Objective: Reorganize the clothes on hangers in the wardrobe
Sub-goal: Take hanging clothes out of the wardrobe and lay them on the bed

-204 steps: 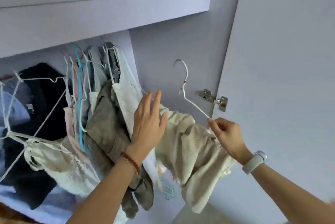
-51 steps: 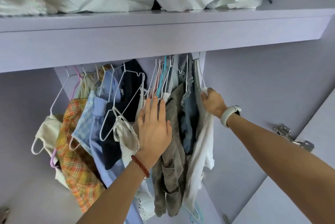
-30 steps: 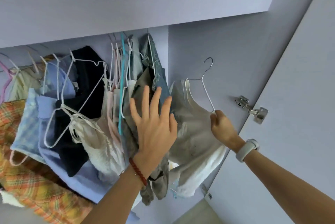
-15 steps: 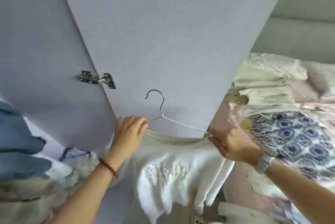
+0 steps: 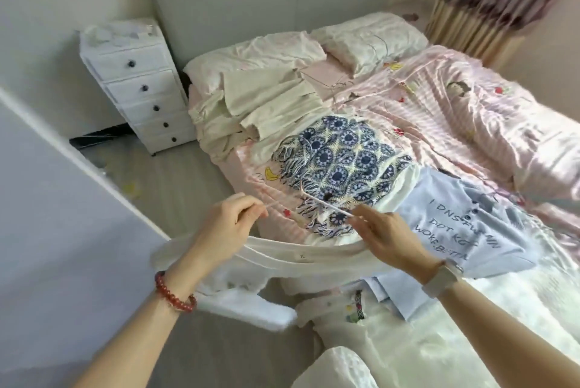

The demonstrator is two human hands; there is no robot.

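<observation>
Two hands are holding a white garment (image 5: 301,260) over the near edge of the bed (image 5: 470,111). Left hand (image 5: 226,227) is pinching one end of a thin wire hanger (image 5: 326,205) between thumb and fingers; right hand (image 5: 389,237) is pinching the other end. Blue-patterned cloth (image 5: 342,155) and light blue shirt (image 5: 455,224) are lying on the bed beyond.

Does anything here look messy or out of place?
Yes. Clothes lie heaped on the bed instead of hanging: cream garments, a blue patterned piece, a pale blue shirt. Small bits of litter dot the floor by the drawers.
</observation>
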